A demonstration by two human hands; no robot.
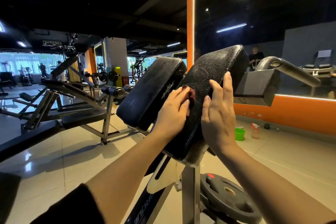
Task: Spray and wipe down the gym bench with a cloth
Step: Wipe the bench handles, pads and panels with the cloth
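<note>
Left hand (172, 109) grips a bunched dark red cloth (190, 93) against the tilted black textured-vinyl bench pad (203, 78), scrubbing its face. Right hand (218, 112), fingers straight, presses the pad's edge, probably to steady it. The clear spray bottle (255, 131) sits on the floor tiles near the orange wall, parked for now.

A green bucket (239, 134) stands beside an orange wall (291, 114).

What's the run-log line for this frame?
step: wiping | left hand: presses dark red cloth on right pad | right hand: flat, steadying pad edge | spray bottle: on floor
</note>
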